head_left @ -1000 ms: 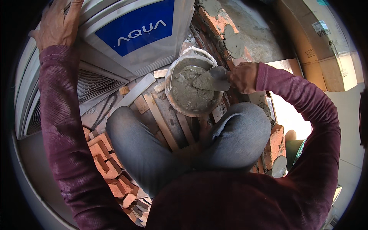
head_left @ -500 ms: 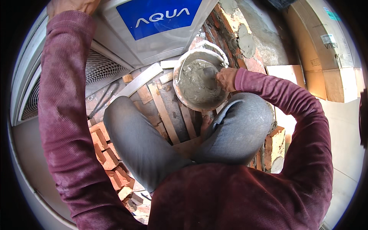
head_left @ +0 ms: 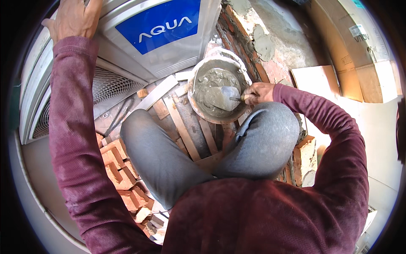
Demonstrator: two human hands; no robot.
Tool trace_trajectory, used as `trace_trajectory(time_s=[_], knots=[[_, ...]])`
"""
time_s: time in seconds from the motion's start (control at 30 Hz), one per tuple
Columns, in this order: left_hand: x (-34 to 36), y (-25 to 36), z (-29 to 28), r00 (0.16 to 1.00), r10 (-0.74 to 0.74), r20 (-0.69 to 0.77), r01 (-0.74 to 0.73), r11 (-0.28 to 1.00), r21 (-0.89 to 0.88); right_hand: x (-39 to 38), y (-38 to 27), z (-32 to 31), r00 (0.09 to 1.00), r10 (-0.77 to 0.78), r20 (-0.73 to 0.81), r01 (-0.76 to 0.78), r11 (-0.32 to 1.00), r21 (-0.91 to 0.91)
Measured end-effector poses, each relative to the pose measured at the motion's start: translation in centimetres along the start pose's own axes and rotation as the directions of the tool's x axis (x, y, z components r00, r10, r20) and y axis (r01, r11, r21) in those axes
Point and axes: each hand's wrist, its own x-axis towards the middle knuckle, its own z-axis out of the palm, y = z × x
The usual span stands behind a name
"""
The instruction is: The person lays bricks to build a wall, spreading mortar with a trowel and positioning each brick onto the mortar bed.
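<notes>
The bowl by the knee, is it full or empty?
Partly full: grey wet mortar covers the metal bowl's bottom, and the trowel blade lies in it.

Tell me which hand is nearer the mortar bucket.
Right. The right hand holds a trowel at the mortar bucket rim; the left hand rests far off, atop the grey appliance.

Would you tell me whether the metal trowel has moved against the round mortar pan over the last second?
Yes. The metal trowel, held in the right hand, has gone from the round mortar pan's right rim down into the wet mortar.
</notes>
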Motion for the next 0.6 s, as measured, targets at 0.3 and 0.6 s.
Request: trace_trajectory(time_s=[0.3,0.6], knots=[[0.5,-2.3,3.2,0.916,0.274,-0.293,-0.294,0.955,-0.028,-8.0,3.3,-1.5,1.0,0.015,-0.009,-0.01,0.915,0.404],[-0.2,-0.9,-0.5,0.958,0.241,-0.157,-0.248,0.968,-0.028,-16.9,0.2,-8.9,0.929,0.087,-0.359,0.082,0.899,0.431]])
